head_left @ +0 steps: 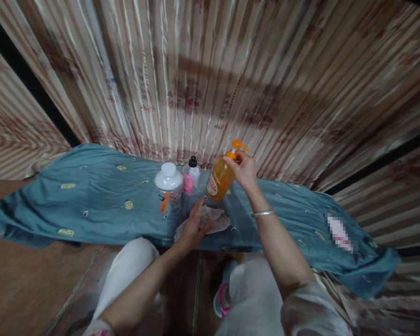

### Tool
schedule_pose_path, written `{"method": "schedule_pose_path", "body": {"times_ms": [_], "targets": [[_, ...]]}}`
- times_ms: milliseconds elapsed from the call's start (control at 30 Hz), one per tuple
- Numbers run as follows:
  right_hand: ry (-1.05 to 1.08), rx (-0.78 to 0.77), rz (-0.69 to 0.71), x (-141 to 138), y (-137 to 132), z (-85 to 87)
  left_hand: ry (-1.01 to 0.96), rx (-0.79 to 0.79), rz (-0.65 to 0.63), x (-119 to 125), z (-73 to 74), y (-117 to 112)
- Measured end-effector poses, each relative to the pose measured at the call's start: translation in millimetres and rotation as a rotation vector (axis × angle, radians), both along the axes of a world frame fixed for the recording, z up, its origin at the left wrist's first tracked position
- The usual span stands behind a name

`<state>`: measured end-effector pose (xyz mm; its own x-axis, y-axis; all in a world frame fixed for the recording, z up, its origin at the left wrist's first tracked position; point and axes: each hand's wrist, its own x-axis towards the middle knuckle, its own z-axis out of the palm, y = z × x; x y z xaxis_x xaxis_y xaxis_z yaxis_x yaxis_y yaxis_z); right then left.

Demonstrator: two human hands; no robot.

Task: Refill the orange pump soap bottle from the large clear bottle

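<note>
My right hand grips an orange pump bottle of amber liquid near its collar, and the bottle leans a little to the right. My left hand rests on a crumpled pale cloth or tissue, its fingers stretched out and the thumb apart. Left of the pump bottle stands a small clear bottle with a black cap and pink label. Beside that is a wide white bottle with a white lid and an orange mark on its label.
A teal patterned cloth covers the long low bench or table. Pleated striped curtains hang close behind it. A blurred white and pink item lies at the right end. Dark poles slant at both sides.
</note>
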<state>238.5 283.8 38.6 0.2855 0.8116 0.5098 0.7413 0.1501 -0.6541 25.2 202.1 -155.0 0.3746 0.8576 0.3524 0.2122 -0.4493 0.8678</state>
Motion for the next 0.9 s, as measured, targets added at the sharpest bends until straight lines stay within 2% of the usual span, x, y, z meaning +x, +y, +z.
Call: {"method": "schedule_pose_path", "body": {"times_ms": [100,200,367,500,700,900], "targets": [[0.001,0.002,0.015,-4.2,-11.4,0.0,-0.024,-0.035,0.019,0.9,3.0,1.1],[0.005,0.016,0.023,-8.2,-25.0,3.9,-0.073,-0.040,0.052,5.0,12.0,0.6],[0.028,0.050,0.030,-18.3,-53.6,12.7,-0.158,0.041,0.157,21.4,40.6,-2.2],[0.073,0.065,0.043,-32.3,-77.8,10.5,-0.164,0.085,0.214,33.8,58.8,1.6],[0.162,0.049,0.094,-53.6,-103.5,-3.9,-0.164,0.068,0.238,37.1,64.0,3.4],[0.231,0.001,0.204,-55.9,-120.2,-11.7,-0.138,0.047,0.190,26.6,66.5,-18.4]]}}
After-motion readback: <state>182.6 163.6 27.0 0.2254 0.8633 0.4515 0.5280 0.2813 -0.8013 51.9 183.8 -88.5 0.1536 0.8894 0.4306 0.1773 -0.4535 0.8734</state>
